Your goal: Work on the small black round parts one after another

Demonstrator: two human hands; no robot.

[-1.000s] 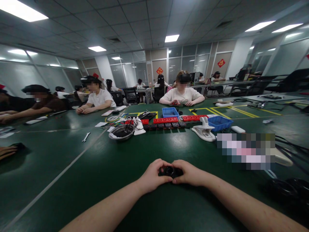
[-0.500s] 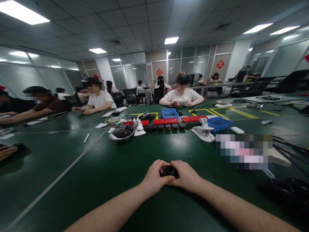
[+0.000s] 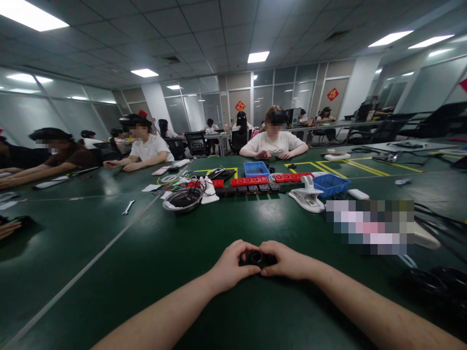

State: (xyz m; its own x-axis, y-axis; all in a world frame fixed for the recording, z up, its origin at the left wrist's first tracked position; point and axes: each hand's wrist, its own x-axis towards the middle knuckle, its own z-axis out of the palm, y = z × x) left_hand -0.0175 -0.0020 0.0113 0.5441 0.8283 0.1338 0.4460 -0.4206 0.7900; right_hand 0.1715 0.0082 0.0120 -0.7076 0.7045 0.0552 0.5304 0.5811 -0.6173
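My slim, bare right wrist has smooth, uncovered skin. Behind that wrist, my bare right forearm broadens into a long taper, faintly speckled well back from it. Just ahead of the wrist is my bare right hand, rounded across the back. To the wrist's left are my bare left hand, with slender fingers, and my smooth, uncovered, tapering left forearm.

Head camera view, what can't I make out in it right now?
All in the head view:
Black part: both ends hidden by the left grip and right grip.
Pixelated item at right: masked by mosaic blocks.
Dark items, lower right: too dim and blurred to identify.
Co-worker's hand: arm cut off by the left edge.
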